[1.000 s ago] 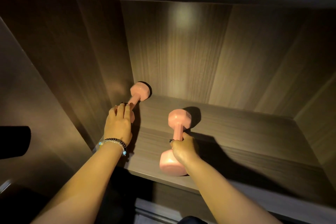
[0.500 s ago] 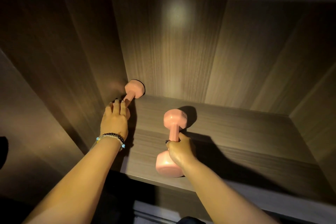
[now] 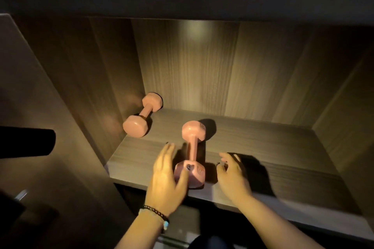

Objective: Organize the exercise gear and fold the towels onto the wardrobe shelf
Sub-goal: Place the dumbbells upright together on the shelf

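Your left hand [image 3: 165, 184] lies spread, thumb touching the near dumbbell [image 3: 192, 155] at lower centre; your right hand [image 3: 232, 176] hangs loose just beside it, gripping nothing. The second dumbbell [image 3: 142, 115] rests centre-left on the wardrobe shelf [image 3: 263, 147].

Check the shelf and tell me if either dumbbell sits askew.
The near pink dumbbell lies with one head at the shelf's front edge, out of line with the far dumbbell tucked along the left wall.
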### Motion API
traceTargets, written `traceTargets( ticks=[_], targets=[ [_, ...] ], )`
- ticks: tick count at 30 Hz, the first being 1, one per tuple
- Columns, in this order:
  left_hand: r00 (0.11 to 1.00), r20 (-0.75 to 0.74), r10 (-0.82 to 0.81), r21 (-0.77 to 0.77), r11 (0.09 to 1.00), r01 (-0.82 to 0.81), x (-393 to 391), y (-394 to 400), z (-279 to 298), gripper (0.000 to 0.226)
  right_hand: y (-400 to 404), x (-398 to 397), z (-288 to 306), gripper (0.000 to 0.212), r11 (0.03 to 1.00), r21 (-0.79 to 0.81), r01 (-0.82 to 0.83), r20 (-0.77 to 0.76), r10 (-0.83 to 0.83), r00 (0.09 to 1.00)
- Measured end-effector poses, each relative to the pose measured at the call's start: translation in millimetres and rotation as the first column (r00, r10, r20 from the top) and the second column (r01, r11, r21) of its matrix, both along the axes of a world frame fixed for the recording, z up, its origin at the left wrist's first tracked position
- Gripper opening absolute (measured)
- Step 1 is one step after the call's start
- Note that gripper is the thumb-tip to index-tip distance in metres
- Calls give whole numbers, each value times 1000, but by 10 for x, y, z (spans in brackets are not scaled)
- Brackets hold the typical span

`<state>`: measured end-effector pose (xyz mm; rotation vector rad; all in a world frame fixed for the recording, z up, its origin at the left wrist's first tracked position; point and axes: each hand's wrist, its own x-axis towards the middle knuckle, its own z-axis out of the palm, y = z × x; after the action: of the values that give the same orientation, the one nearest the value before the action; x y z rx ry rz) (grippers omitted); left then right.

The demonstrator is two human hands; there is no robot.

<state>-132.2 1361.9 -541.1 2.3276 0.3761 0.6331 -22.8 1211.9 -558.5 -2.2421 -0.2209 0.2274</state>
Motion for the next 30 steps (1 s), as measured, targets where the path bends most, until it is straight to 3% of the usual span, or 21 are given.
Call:
traceTargets(
  ticks=[2, 4, 11, 15, 20, 26, 30],
  targets=[
    [998, -9, -63, 112, 992, 64, -57, -142, -76, 54, -93, -91, -94, 42, 980, -182, -81, 138, 107, 985],
    [994, -36, -101, 264, 959, 106, -71, -194, -128, 50, -84, -202, -163, 45, 940, -299, -163, 184, 224, 957],
    [987, -146, -69, 497, 857, 134, 10, -127, -37, 63, -59, -350, -172, 55, 875, -419, -243, 232, 361, 903],
    [975, -221, 5, 561, 819, 123, 117, -37, 37, 61, -56, -371, -112, 62, 706, -620, -341, 111, 510, 853],
    [957, -258, 134, 578, 815, 42, 287, 232, 104, 54, 103, -279, 39, 60, 659, -591, -466, -82, 526, 847],
    [889, -320, 327, 754, 656, 30, 462, 532, 121, 62, 482, -77, 177, 80, 547, -594, -590, -415, 420, 807],
    [870, -307, 386, 816, 577, 32, 582, 677, 113, 57, 577, 10, 183, 87, 479, -597, -643, -509, 394, 765]
  ],
)
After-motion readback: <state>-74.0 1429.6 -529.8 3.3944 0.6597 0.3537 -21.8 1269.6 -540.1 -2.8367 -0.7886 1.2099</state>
